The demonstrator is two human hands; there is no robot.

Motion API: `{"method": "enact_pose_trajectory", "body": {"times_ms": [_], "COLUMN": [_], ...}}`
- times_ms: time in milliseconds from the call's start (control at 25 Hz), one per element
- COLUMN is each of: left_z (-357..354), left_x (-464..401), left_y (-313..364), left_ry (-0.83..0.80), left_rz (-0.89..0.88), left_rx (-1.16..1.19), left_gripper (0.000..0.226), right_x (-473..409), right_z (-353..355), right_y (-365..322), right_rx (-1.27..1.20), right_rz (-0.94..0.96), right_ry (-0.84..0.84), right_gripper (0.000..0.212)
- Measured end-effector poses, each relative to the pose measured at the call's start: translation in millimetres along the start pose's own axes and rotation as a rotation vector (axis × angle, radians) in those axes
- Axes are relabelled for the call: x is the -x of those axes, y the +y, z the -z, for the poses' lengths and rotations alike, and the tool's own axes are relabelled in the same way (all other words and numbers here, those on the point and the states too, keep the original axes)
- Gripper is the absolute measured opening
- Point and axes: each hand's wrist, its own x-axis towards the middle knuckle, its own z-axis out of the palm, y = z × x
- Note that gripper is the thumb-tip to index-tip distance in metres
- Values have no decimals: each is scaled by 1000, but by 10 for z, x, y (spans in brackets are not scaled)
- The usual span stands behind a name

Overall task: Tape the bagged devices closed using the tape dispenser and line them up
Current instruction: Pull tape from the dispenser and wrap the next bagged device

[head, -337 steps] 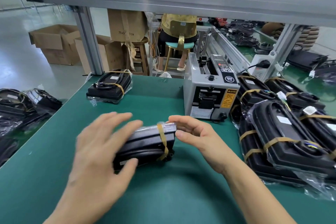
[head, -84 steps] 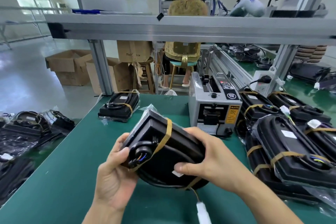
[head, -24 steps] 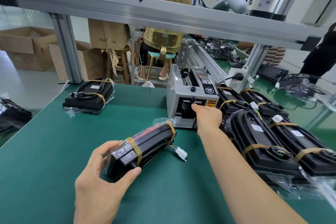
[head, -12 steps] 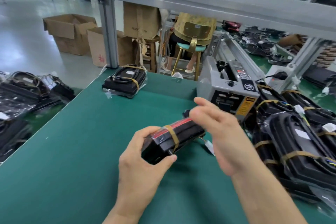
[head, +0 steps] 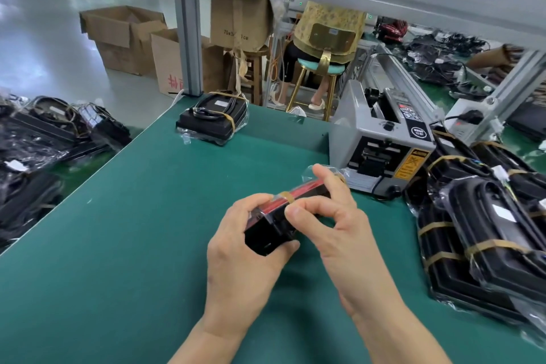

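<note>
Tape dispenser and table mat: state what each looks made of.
Tape dispenser: probably painted sheet metal, matte grey, with flat panels and crisp folded edges. Table mat: likely rubber or vinyl, dull dark green, smooth and seamless, with hardly any glare.

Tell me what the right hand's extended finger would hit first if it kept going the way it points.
Probably the tape dispenser. The right hand rests on the bagged device, one finger aimed up and away toward the dispenser's front. Depth is unclear, so it might only brush the bag's loose plastic first.
</note>
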Motion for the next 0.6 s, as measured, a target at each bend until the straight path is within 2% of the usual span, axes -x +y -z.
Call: {"method": "enact_pose_trajectory", "body": {"times_ms": [600], "left_z": [-16], "left_x": [-2], "left_y": [11], "left_ry": [30], "left_rz": [-16], "left_rx": [34], "left_gripper": [62], "right_x": [0], "right_z": [-104], "right_y": [55], "right_rx": [80], "right_rz": [15], "right_ry": [58], "right_gripper": [19]}}
